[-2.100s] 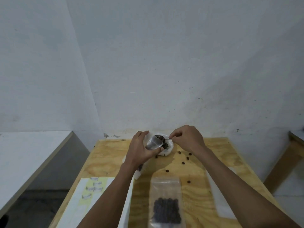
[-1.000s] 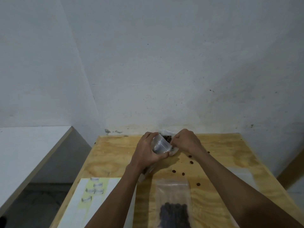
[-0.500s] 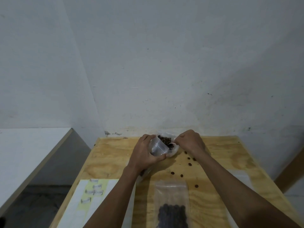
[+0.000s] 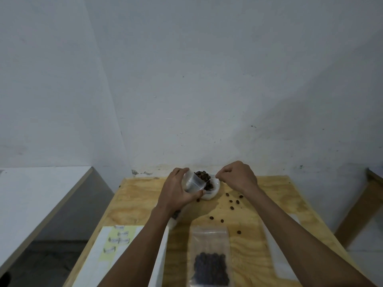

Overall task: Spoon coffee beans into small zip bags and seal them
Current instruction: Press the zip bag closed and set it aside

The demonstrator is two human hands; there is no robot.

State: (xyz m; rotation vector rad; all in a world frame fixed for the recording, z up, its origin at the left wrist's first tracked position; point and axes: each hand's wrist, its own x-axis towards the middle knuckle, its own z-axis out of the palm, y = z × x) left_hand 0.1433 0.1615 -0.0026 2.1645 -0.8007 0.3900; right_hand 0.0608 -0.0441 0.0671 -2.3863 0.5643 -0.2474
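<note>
At the far edge of the plywood table (image 4: 134, 206), against the wall, sits one white bowl (image 4: 211, 194) with a heap of coffee beans (image 4: 204, 176) in it. Left hand (image 4: 178, 193) curls round one small clear zip bag (image 4: 193, 183), holding it tilted with its mouth over the bowl. Right hand (image 4: 240, 177) is just right of the bowl, fingers curled, pinching a thin spoon handle (image 4: 214, 179) that points into the beans; the spoon's scoop end is too small to make out, probably down among the beans. Loose beans (image 4: 231, 207) lie on the table nearer than the bowl and to its right: about eight, one more right at the bowl's near rim. One filled bag (image 4: 210, 257) lies flat, nearer than the bowl, between the two forearms, beans settled at its near end; whether its zip is closed I cannot tell. Left of the bowl and nearer, one white sheet (image 4: 126, 262) with a yellow patch carrying four small labels (image 4: 119, 240). Under the left wrist a bit of white plastic with a few dark beans (image 4: 176, 215) shows. One pale strip (image 4: 275, 255) lies right of the filled bag, partly under the right forearm.
</note>
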